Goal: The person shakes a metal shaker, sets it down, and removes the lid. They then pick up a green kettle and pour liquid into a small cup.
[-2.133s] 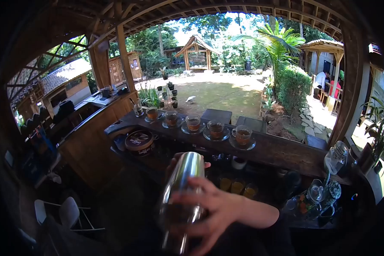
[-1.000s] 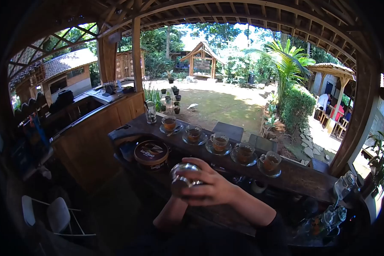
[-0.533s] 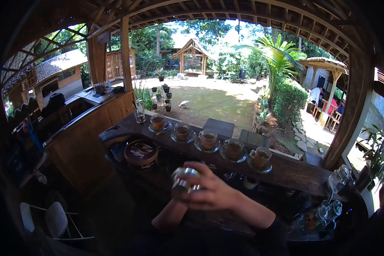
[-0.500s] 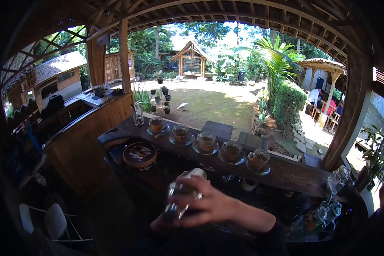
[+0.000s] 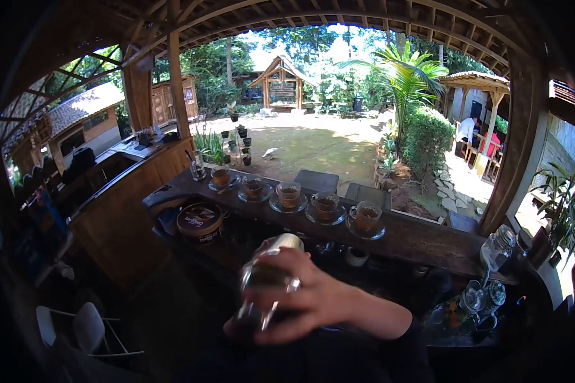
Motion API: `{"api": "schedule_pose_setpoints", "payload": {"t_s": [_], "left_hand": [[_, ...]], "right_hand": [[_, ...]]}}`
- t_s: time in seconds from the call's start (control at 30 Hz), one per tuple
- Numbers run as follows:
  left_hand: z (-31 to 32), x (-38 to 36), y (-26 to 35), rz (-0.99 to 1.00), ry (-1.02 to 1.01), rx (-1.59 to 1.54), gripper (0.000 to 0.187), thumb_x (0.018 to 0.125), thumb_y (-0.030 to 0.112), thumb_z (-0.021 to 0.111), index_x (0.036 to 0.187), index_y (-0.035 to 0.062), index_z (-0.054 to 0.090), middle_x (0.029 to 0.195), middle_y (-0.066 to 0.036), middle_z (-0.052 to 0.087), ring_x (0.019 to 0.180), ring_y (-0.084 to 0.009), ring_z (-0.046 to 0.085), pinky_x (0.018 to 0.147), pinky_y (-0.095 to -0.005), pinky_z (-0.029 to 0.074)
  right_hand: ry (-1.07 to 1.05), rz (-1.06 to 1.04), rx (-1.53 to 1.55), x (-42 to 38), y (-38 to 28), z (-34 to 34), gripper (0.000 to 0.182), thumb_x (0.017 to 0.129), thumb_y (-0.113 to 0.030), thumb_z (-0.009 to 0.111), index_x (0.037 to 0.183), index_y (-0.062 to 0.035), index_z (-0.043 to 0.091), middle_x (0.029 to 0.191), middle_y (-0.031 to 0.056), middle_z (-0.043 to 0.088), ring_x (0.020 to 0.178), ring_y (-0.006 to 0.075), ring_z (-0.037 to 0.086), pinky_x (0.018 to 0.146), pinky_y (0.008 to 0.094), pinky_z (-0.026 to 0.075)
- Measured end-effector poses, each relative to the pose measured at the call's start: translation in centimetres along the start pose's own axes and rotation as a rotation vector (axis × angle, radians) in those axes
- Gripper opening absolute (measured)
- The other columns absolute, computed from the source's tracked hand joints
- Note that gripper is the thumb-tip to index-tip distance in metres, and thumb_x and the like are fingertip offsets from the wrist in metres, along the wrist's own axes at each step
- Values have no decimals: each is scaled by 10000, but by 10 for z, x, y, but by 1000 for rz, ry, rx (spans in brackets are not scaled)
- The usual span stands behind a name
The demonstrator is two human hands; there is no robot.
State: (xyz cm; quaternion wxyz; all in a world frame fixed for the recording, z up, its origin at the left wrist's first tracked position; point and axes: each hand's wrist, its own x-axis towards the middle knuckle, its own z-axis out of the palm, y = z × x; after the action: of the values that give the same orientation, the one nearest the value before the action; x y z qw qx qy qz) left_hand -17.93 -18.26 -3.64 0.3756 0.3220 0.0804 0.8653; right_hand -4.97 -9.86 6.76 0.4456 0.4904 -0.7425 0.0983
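A shiny metal cocktail shaker [image 5: 289, 242] is tilted in front of my chest, its upper end toward the counter. My right hand [image 5: 303, 290] wraps around its side, fingers closed and a little blurred. At the lower end my left hand [image 5: 234, 328] is against the shaker, mostly hidden behind it and in shadow. Beyond my hands, several glass cups of brown drink stand on saucers in a row along the dark wooden counter [image 5: 421, 239]; the nearest is a glass cup [image 5: 366, 217] at the right end.
On a lower shelf to the left sits a round brown tub [image 5: 199, 220]. Glass jars [image 5: 482, 297] stand at the right, below another jar [image 5: 499, 246] on the counter. A white chair [image 5: 88, 329] is at lower left. People [image 5: 466, 131] are at a distant shelter.
The shaker and both hands have shifted slightly left, with motion blur. The whole view has moved a little, so the cups appear further up and left.
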Motion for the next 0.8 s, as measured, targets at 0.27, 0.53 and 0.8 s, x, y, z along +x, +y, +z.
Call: {"api": "schedule_pose_setpoints", "payload": {"t_s": [0.27,0.53,0.8], "left_hand": [[3,-16,-56,-128,8,-72,439,923,403,445,1131,16,461,1056,-143,546,892,-292,606,753,-427,513],[90,-74,-71,-644,-291,-1157,615,844,509,562,1282,111,394,1159,-113,549,999,-346,569,818,-591,452],[94,-55,-91,-597,-329,-1150,642,847,606,436,1120,25,456,1066,-200,527,881,-323,591,749,-505,496]], "right_hand": [[-7,-32,-11,-21,-40,-32,508,740,-205,660,1215,-287,499,1253,42,475,1183,393,433,942,566,365],[22,-20,59,-20,-92,-57,532,719,-251,675,1198,-362,471,1299,38,470,1196,388,432,989,554,308],[158,421,199,-75,-47,-36,626,672,-142,712,1232,-324,497,1252,56,482,1182,413,426,946,501,384]]}}
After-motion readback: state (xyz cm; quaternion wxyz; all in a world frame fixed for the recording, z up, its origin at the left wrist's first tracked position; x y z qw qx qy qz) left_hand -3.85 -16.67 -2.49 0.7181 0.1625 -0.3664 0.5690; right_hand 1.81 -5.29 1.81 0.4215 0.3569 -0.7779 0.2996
